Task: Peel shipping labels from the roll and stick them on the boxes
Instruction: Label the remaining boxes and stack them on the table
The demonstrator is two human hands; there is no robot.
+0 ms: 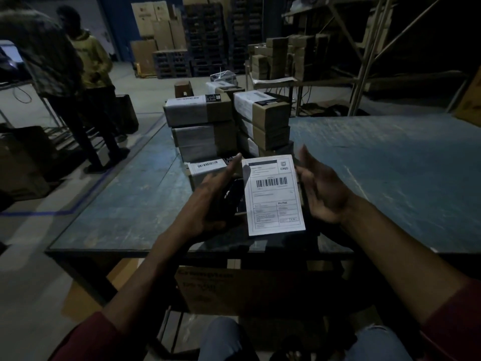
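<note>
A white shipping label [273,196] with a barcode lies face up on a dark box [231,196] held over the table's near edge. My left hand [210,199] grips the box from its left side, one finger stretched out towards the label's upper left corner, which curls up slightly. My right hand [322,188] is beside the label's right edge with palm turned inward and fingers straight, holding nothing. Two stacks of labelled cardboard boxes [203,126] [263,118] stand just behind on the table. No label roll is visible.
The blue-grey table [390,173] spreads out to the right. A large carton [234,290] sits under the table by my knees. Two people [67,82] stand at the left on the floor. Metal shelving with boxes [286,58] rises behind.
</note>
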